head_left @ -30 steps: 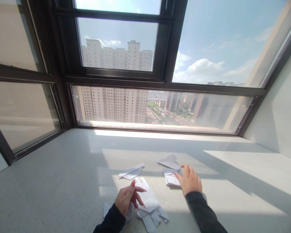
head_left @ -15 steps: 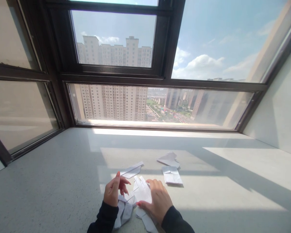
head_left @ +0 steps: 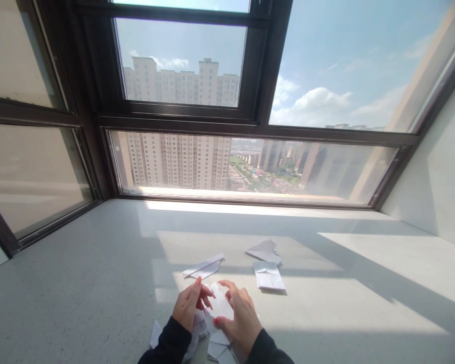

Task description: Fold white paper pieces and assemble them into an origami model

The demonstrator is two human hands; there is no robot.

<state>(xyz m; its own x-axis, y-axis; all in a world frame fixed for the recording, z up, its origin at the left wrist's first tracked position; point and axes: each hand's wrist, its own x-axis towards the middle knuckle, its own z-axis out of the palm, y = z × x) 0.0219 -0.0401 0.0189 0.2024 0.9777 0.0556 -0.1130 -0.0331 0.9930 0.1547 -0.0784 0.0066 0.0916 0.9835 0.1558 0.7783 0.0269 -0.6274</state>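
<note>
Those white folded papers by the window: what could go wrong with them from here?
The red nails sit close to the white paper between the left hand and the right hand, so they might nick or crease it.

The overlapping pieces lie right below the hands and could get shifted by accident.

The left sleeve partly hides a small paper piece and might drag it along.

I count one left hand (head_left: 188, 306) and one right hand (head_left: 242, 319), two in all, with two dark sleeves (head_left: 268, 349). Beyond them lie one slim folded paper (head_left: 207, 266), one pointed folded paper (head_left: 264, 250) and one square folded paper (head_left: 269, 277): three. More white papers (head_left: 218, 337) overlap around the hands, too hidden to number.
</note>
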